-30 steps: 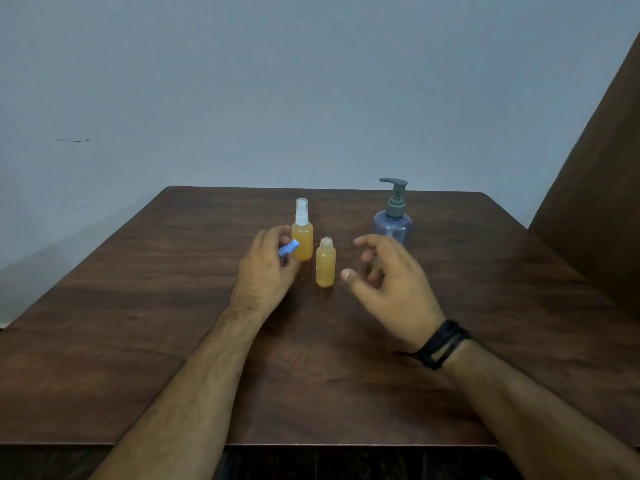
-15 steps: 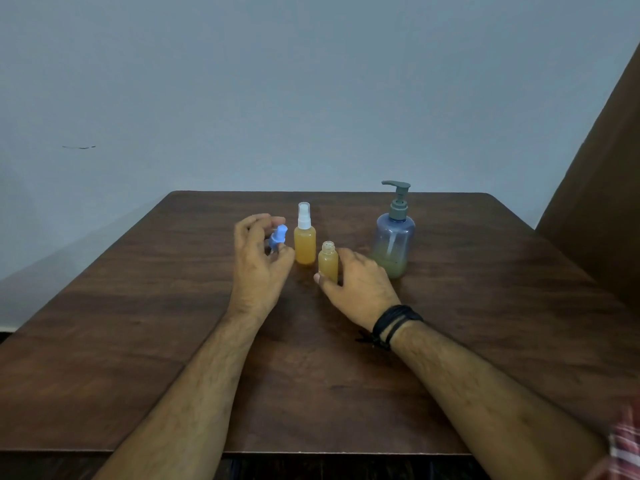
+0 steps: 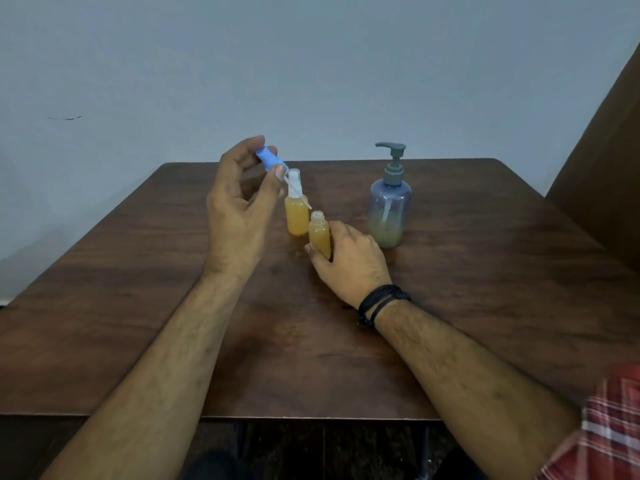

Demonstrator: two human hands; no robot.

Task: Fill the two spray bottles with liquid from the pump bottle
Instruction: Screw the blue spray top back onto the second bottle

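Note:
Two small bottles of orange liquid stand mid-table. The rear spray bottle [image 3: 296, 216] wears a white spray cap. The front spray bottle [image 3: 319, 235] has an open neck, and my right hand [image 3: 349, 261] grips its lower body on the table. My left hand [image 3: 239, 206] is raised above the table and pinches a blue spray cap [image 3: 271, 161] between thumb and fingers; its thin dip tube points down toward the open bottle. The blue-tinted pump bottle [image 3: 390, 207] with a grey pump stands to the right, with a little pale liquid at its bottom.
The dark wooden table [image 3: 485, 306] ends at a near edge by my forearms. A brown panel [image 3: 609, 161] rises at the far right. A plain grey wall stands behind the table.
My left hand rose with the blue cap, swinging its dip tube over the open bottle. My right hand closed round the open bottle's base.

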